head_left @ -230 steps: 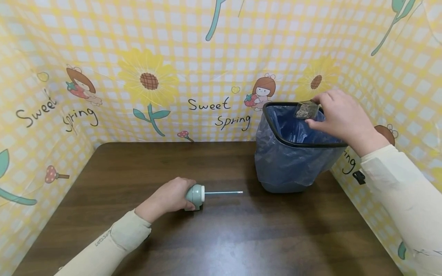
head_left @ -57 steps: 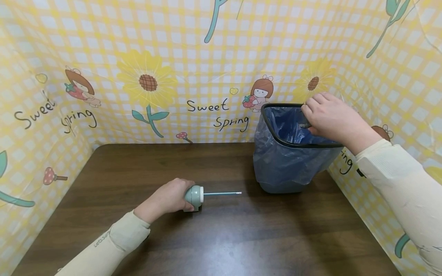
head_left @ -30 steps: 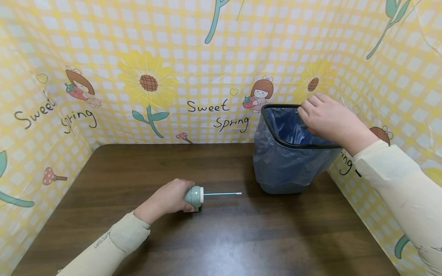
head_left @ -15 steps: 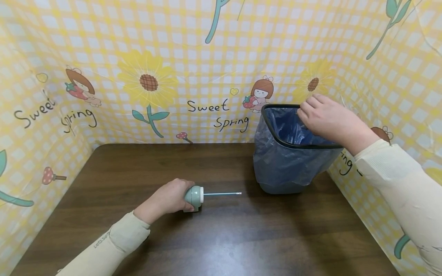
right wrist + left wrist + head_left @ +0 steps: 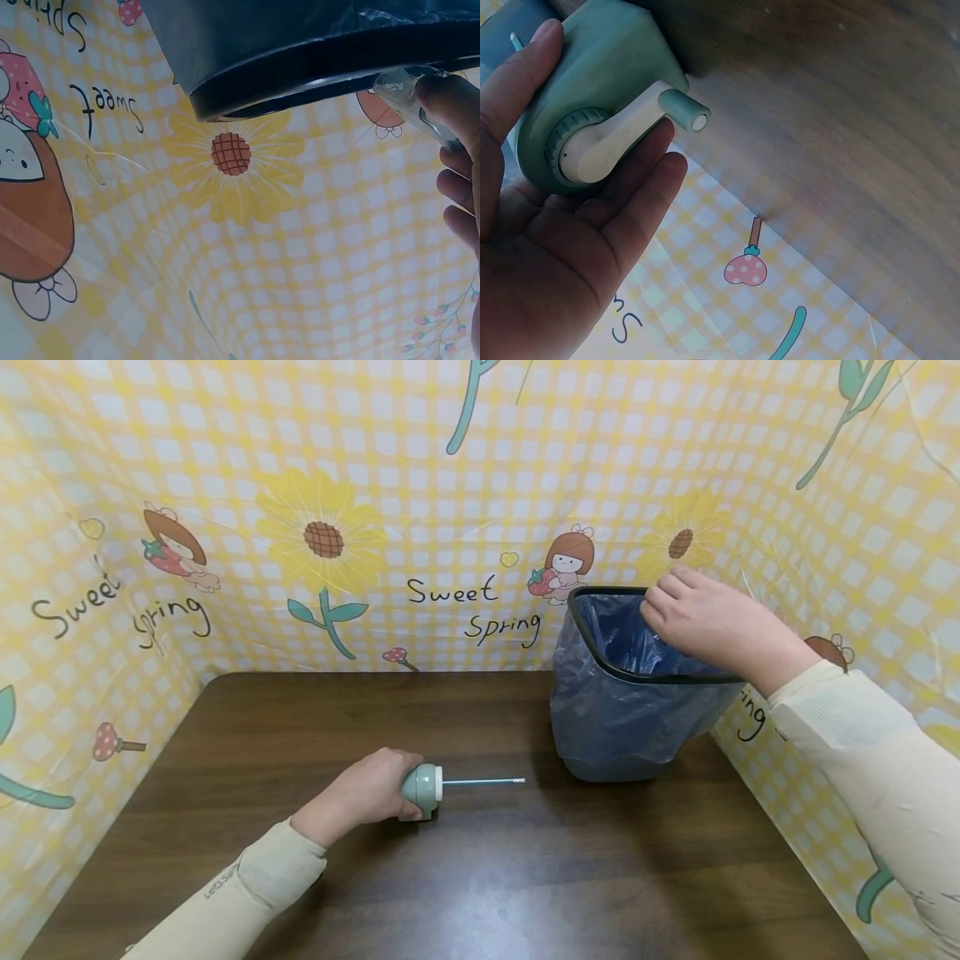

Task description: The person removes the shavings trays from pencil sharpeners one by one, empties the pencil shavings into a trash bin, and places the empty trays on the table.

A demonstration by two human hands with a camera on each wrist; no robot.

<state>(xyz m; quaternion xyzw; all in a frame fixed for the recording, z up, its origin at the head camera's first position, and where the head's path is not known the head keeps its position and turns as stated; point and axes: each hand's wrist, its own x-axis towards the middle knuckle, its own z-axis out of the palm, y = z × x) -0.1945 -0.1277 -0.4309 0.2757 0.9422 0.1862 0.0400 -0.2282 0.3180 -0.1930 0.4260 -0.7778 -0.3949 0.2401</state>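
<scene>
On the table at centre-left, my left hand (image 5: pixel 367 789) grips a green crank pencil sharpener (image 5: pixel 422 789). A light-blue pencil (image 5: pixel 483 781) sticks out of its white front, pointing right. The left wrist view shows the sharpener's white crank arm (image 5: pixel 619 139) with a green knob, beside the palm. My right hand (image 5: pixel 712 622) is over the right part of the bin's mouth, back of the hand upward. It pinches a small clear shavings drawer (image 5: pixel 411 101), seen at the rim in the right wrist view and hidden by the hand in the head view. What the drawer contains cannot be seen.
A bin (image 5: pixel 622 727) with a translucent blue bag and black rim (image 5: pixel 652 677) stands at the table's back right. Yellow checked cloth (image 5: pixel 450 510) walls the back and both sides of the brown wooden table (image 5: pixel 480 877).
At the earliest frame the drawer showed grey shavings above the bin; now my right hand is turned over and covers it. Lately that hand has shifted slightly left. The left hand stays put.
</scene>
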